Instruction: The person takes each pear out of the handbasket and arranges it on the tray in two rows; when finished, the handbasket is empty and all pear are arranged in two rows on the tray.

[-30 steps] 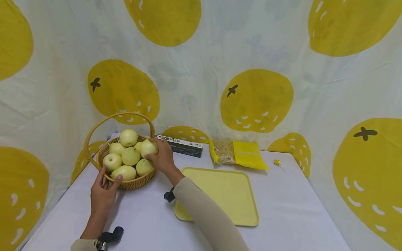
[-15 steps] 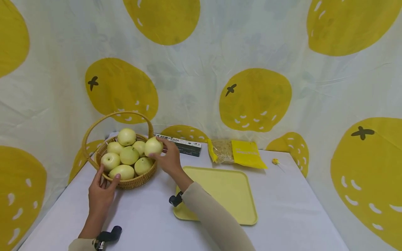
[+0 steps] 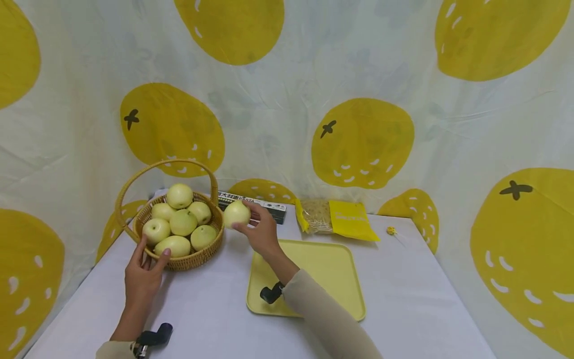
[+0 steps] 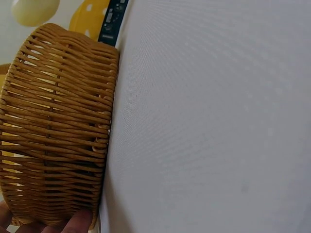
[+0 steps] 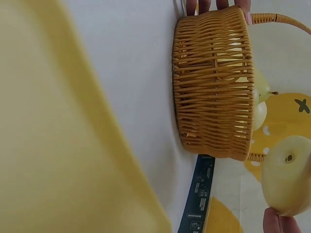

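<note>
A wicker basket (image 3: pixel 197 260) with a tall arched handle stands at the left of the table in the head view, heaped with several pale yellow-green pears (image 3: pixel 183 222). My left hand (image 3: pixel 142 280) holds the basket's near left side, thumb at the rim; its fingers (image 5: pixel 221 5) lie along the outer wall in the right wrist view. Just right of the basket, my right hand (image 3: pixel 262 232) pinches one pear (image 3: pixel 236 214) between thumb and fingers, above the table. That pear (image 5: pixel 286 177) shows its round end in the right wrist view, partly cut off by the frame.
A yellow tray (image 3: pixel 323 279) lies right of the basket, partly beneath my right forearm. Behind stand a dark pasta box (image 3: pixel 278 212) and a yellow noodle packet (image 3: pixel 354 219). A small yellow flower-like item (image 3: pixel 391 231) lies farther right. A fruit-print curtain hangs at the back.
My right hand has lifted the pear off the basket's right side and carried it rightward past the rim. My left hand stays at the basket.
</note>
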The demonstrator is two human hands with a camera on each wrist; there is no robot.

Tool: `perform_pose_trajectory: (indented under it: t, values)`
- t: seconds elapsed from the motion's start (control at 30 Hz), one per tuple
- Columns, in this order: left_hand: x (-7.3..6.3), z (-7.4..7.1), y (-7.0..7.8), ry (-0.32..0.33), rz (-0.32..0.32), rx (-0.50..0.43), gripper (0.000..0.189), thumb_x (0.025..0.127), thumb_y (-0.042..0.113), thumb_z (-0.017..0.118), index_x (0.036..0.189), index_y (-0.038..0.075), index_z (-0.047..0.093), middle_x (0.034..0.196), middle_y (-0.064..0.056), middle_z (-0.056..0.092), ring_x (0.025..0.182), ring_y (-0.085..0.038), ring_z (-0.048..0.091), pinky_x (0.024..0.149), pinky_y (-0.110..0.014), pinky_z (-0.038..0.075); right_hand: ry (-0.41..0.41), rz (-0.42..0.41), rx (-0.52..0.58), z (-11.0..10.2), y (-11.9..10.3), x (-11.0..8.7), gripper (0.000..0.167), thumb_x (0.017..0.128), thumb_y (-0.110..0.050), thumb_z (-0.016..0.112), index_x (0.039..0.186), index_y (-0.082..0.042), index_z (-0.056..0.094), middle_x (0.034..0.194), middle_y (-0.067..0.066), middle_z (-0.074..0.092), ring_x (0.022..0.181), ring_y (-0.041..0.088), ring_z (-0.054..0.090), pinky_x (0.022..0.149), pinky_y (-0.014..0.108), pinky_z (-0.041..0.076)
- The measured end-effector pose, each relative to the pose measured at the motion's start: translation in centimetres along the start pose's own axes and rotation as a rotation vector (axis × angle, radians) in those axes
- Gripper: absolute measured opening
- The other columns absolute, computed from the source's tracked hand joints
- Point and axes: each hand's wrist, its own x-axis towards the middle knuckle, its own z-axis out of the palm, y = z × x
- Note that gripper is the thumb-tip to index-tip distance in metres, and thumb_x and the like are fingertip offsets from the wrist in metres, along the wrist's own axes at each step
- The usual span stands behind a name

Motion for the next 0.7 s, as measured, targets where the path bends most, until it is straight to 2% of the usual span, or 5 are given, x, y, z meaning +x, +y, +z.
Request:
perform_pose_trajectory:
  t: [0.3,0.53,0.7]
  values:
    - [0.1,0.1,-0.1,0.003,-0.005,0.003,0.085,0.103,0.052,0.065,0.169,0.046,0.011,0.178,0.012,0.004,0.166,-0.03,0.015,0.131,-0.049,0.028,-0.004,0.053,-0.012,-3.2,0.3,-1.8,0.064,0.083,-0.022,0.094,0.141,-0.031,0.069,0.135,0.003,0.07,0.118,0.024,0.071,0.104,0.044,0.064]
    - [0.2,0.0,-0.2,0.004,-0.001,0.005,0.085,0.103,0.053,0.065,0.169,0.045,0.011,0.178,0.013,0.005,0.166,-0.03,0.015,0.132,-0.051,0.028,-0.023,0.118,-0.027,-5.1,1.5,-3.1,0.064,0.084,-0.022,0.093,0.141,-0.032,0.068,0.131,0.005,0.069,0.118,0.027,0.07,0.101,0.038,0.065]
    - [0.1,0.0,-0.2,-0.001,-0.001,0.001,0.085,0.103,0.053,0.065,0.169,0.046,0.011,0.178,0.012,0.005,0.166,-0.03,0.015,0.132,-0.051,0.028,-0.029,0.153,-0.042,-6.2,2.1,-3.9,0.062,0.085,-0.02,0.092,0.141,-0.026,0.068,0.134,0.008,0.069,0.114,0.026,0.07,0.098,0.036,0.066]
